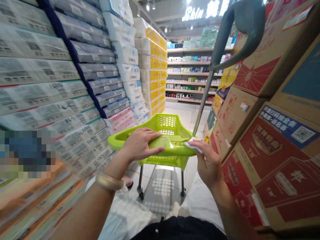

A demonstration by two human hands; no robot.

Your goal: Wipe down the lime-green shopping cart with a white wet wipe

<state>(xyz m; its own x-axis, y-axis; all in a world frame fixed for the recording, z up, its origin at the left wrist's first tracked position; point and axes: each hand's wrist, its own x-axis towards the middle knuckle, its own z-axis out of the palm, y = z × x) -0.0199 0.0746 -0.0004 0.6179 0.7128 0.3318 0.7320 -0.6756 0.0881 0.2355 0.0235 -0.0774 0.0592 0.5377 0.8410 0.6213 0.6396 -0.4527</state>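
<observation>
A bright green plastic shopping cart [147,161] with a perforated basket stands directly in front of me. My left hand [141,143] lies over the left part of its near rim, fingers stretched out and thumb apart. On that wrist is a gold-coloured bangle [109,181]. In my right hand [207,160] a folded white tissue or cloth [193,144] is pinched between thumb and fingers, pressed against the rim's right end. Close by, a metal pole [203,103] slants up to a grey loop handle [240,36]. Inside the basket I see only bare green mesh.
Stacked packs [85,75] wall the left side, with yellow-and-white packs [153,63] farther along. Cardboard boxes [270,156] crowd the right. Shelves of small goods [190,70] cross the far end. A pale tiled floor [175,108] runs between. A blurred-out patch [27,153] covers something at the left edge.
</observation>
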